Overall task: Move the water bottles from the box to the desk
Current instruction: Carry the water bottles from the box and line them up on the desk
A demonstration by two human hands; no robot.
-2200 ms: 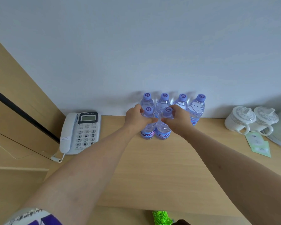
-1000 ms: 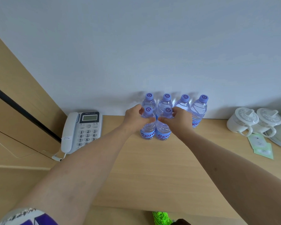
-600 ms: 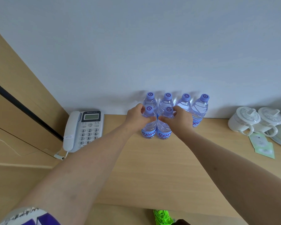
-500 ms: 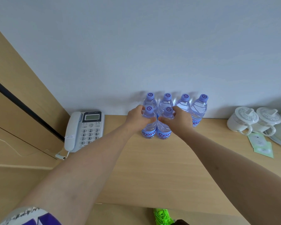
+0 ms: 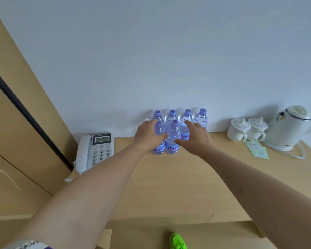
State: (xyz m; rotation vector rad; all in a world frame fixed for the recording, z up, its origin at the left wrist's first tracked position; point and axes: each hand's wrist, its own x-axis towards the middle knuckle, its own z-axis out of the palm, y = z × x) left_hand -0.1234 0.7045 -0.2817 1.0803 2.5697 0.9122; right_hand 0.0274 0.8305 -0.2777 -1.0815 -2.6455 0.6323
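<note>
We count six water bottles (image 5: 172,135), two lidded cups (image 5: 238,130), one kettle (image 5: 291,130), one telephone (image 5: 95,150), two hands (image 5: 147,137).

Pale blue-white wall (image 5: 151,51), light wooden panel (image 5: 16,123) at left, soft daylight
</note>
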